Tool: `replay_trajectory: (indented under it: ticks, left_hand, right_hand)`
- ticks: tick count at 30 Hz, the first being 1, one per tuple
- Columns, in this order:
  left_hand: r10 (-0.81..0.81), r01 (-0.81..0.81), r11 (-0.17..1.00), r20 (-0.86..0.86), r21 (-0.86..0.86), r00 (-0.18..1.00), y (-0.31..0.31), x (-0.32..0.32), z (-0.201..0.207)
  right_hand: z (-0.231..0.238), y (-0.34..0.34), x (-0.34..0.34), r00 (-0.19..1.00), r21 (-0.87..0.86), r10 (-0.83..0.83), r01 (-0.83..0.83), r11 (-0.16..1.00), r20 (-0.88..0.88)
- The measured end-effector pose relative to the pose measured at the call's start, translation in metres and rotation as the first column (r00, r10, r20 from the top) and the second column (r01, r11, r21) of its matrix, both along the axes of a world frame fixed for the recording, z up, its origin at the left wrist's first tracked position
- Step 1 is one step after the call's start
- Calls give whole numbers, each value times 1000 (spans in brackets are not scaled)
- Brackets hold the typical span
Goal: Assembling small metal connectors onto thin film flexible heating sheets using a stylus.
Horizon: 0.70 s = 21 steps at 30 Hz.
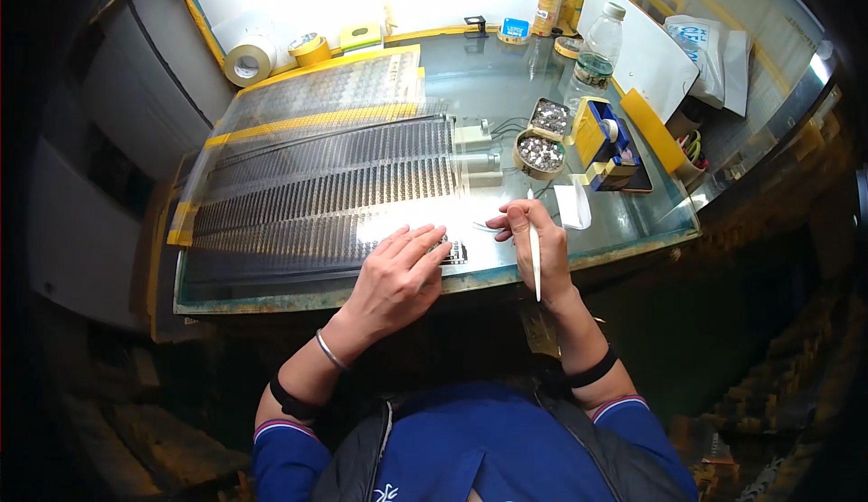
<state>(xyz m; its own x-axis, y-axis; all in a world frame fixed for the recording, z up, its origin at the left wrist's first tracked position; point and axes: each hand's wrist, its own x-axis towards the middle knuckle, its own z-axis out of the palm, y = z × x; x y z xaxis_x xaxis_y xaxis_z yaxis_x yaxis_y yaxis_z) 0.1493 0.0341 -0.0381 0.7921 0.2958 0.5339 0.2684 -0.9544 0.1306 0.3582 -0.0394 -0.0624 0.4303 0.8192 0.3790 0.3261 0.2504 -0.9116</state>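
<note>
Hands (402, 272) (541, 247): two (right grips one white tool (535, 262)); two containers (540, 173) beyond.

And there they were, both bare arms angled inward, elbows wide! The left forearm (312, 373) slanted up and rightward, its wrist (347, 328) leading into the left grip (400, 272): back of the hand uppermost, fingers stretched side by side, tips pointing up and right, thumb out of sight. Across a gap, the right forearm (586, 344) rose more steeply, and the right grip (551, 247) was closed, thumb side showing, fingers bent, tips toward the left!
</note>
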Motion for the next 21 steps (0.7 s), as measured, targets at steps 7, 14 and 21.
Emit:
replay_trajectory:
  ticks: [7,14,21]
  left_hand:
    - [-43,37,998,126,53,991,1,-7,-10]
    - [65,-49,997,321,-59,945,2,-9,-7]
    - [42,-45,996,38,73,998,-3,13,-3]
  right_hand:
    - [-4,-2,-2,987,24,-14,10,1000,162]
    - [-6,-2,-4,960,89,-66,43,995,271]
    - [-9,-1,-3,961,92,-66,43,995,267]
